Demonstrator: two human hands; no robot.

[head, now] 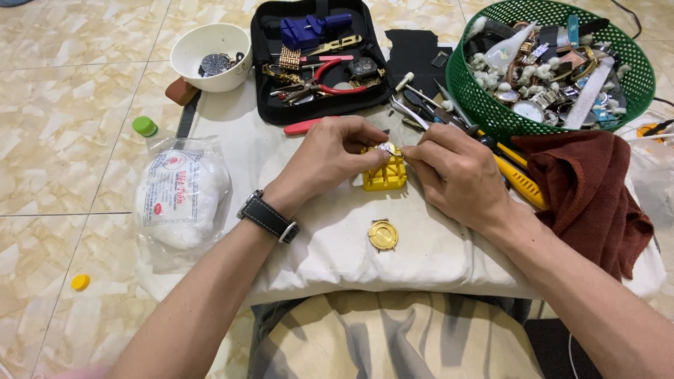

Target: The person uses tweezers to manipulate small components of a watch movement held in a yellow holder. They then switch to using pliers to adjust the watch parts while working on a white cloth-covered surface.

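Note:
My left hand, with a black-strapped wristwatch on its wrist, pinches a small round watch part that sits on top of a yellow plastic holder block. My right hand holds a thin metal tool whose tip meets the same small part. A gold watch case lies on the white cloth-covered pad, nearer to me than the yellow block.
A black tool case lies open at the back. A white bowl holds watches. A green basket is full of watch parts. Brown cloth right, cotton bag left, green cap and yellow cap on the floor.

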